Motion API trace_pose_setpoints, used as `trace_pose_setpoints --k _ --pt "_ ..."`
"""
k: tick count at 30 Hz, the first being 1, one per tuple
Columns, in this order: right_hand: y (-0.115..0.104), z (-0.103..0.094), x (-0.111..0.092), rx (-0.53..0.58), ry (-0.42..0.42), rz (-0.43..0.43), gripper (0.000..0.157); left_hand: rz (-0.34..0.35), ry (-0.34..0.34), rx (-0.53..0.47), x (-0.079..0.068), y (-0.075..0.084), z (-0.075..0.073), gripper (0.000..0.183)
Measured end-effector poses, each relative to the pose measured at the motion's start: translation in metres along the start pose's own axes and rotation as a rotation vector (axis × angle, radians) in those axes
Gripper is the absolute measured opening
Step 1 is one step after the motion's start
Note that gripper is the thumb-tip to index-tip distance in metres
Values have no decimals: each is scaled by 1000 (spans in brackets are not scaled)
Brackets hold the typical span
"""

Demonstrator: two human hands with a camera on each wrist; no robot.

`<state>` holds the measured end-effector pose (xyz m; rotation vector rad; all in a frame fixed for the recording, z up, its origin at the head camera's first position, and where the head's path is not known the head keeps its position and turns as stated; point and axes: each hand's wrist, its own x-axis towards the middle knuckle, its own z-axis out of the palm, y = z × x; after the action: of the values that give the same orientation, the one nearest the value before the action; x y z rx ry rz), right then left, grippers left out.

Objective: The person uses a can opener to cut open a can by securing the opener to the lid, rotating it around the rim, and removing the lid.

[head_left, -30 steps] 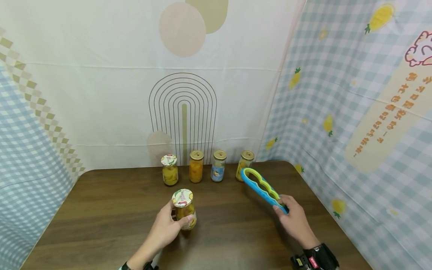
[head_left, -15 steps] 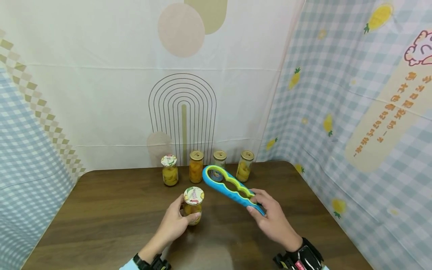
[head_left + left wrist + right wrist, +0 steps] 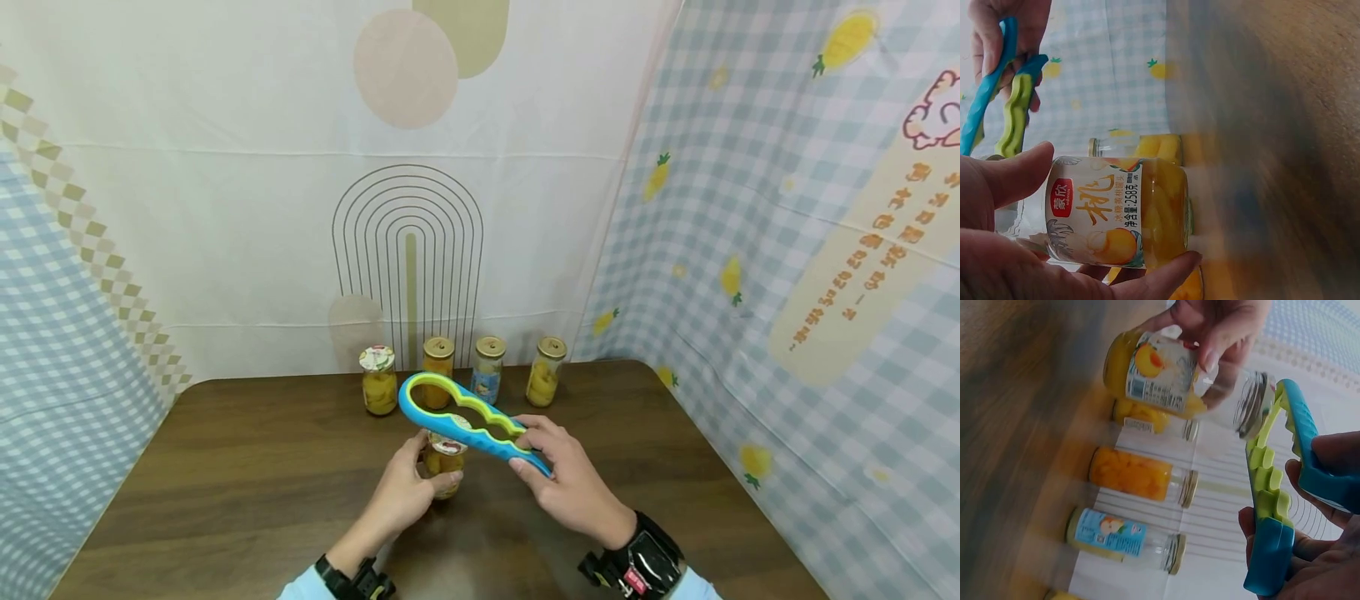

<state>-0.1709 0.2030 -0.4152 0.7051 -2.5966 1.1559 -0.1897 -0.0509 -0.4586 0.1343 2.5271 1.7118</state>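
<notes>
My left hand [image 3: 408,487] grips a glass jar of yellow peaches [image 3: 1100,212] around its body; the jar is lifted off the table. In the head view its lid is partly covered by a blue and green jar opener [image 3: 480,433]. My right hand [image 3: 566,479] holds the opener by its two handles, which stand a little apart. In the right wrist view the opener's looped end [image 3: 1282,394] is right beside the jar's lid [image 3: 1257,405]; whether they touch I cannot tell.
At the back of the brown table [image 3: 225,467] stand a white-lidded jar [image 3: 379,387], a jar with orange fruit [image 3: 1132,475], a blue-labelled jar [image 3: 486,379] and a gold-lidded jar with yellow fruit [image 3: 543,379]. Patterned cloths [image 3: 712,208] hang behind and at both sides.
My right hand has carried the jar opener leftward until its loop is over the jar's lid in the head view. My left hand has moved the jar slightly right.
</notes>
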Motion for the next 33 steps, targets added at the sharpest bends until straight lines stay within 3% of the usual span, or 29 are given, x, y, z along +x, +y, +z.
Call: trace_pose_setpoints --k 8,17,26,33 --pt "-13 7 4 -56 -20 -17 14 40 24 -9 0 3 5 60" --pt "-15 8 6 -103 -18 -49 16 47 49 -7 0 3 5 62" --pt "-11 5 4 -142 -81 -72 11 47 32 -41 0 1 7 53" --pt "-10 5 4 -183 -69 -85 13 35 17 -59 1 1 8 55"
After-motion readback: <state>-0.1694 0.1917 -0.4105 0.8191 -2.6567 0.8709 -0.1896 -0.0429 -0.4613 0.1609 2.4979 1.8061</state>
